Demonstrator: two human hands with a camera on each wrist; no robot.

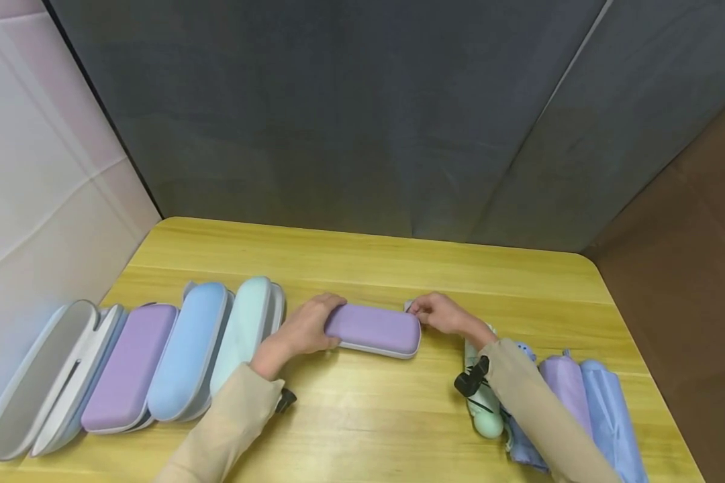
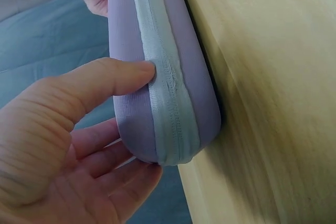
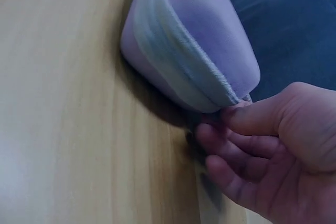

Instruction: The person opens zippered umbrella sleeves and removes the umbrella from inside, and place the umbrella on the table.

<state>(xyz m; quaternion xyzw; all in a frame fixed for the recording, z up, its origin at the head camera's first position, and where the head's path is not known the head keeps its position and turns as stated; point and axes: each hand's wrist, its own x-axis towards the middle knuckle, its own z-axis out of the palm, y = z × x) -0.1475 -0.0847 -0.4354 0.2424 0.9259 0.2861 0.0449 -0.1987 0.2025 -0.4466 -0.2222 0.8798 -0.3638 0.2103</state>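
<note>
A purple hard zip case [image 1: 373,327] with a pale zipper band lies closed on the table in front of me. My left hand [image 1: 307,327] grips its left end; in the left wrist view the thumb [image 2: 128,74] presses on the zipper band [image 2: 165,77] while the other fingers curl behind the end. At the far right corner, my right hand [image 1: 441,313] pinches between thumb and forefinger at the end of the zipper band, as the right wrist view shows. The zipper pull itself is mostly hidden by the fingertips. A small grey tab [image 1: 407,305] shows beside that hand.
To the left stand an open grey-lined case [image 1: 42,389], another purple case [image 1: 131,365], a blue case [image 1: 187,349] and a mint case [image 1: 243,335]. Under and beside my right forearm lie folded umbrellas: green [image 1: 488,422], purple [image 1: 564,386] and blue [image 1: 610,416]. A dark curtain [image 1: 362,121] hangs behind the table.
</note>
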